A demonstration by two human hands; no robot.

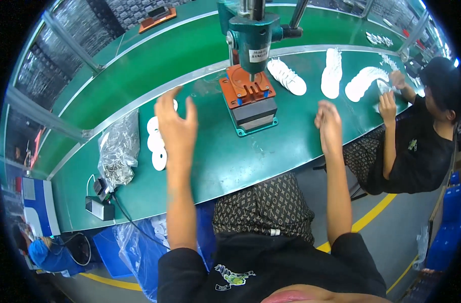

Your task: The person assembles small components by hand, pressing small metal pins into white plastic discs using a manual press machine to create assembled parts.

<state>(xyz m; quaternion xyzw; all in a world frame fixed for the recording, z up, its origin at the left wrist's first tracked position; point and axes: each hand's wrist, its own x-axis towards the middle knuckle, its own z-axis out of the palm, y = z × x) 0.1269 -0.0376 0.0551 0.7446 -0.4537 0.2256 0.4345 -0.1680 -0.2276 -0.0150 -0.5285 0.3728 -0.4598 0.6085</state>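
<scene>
At the lower left of the frame, a small grey box with a black cable (100,206) sits on the green desk (230,161). Above it lies a clear plastic bag of small metal parts (118,149). Just right of the bag, a short row of white round discs (156,144) lies flat on the desk. The left hand (176,123) hovers over these discs, raised, with the fingers spread and empty; it does not touch them.

In the centre stands a green hand press (250,35) with an orange fixture plate (245,86) on a dark block below the ram. The plate seems to carry no disc, though I cannot tell this fully.

Right of the press, the right hand (329,123) hangs above the desk, loosely open and holding nothing. Farther to the upper right, fanned stacks of white discs (331,73) lie on the desk, and a co-worker in black (417,146) handles some with both hands.

I judge that the work is between two pressings: both hands are free. The next move probably calls for the left hand to come down on one disc in the row and carry it to the orange plate.
</scene>
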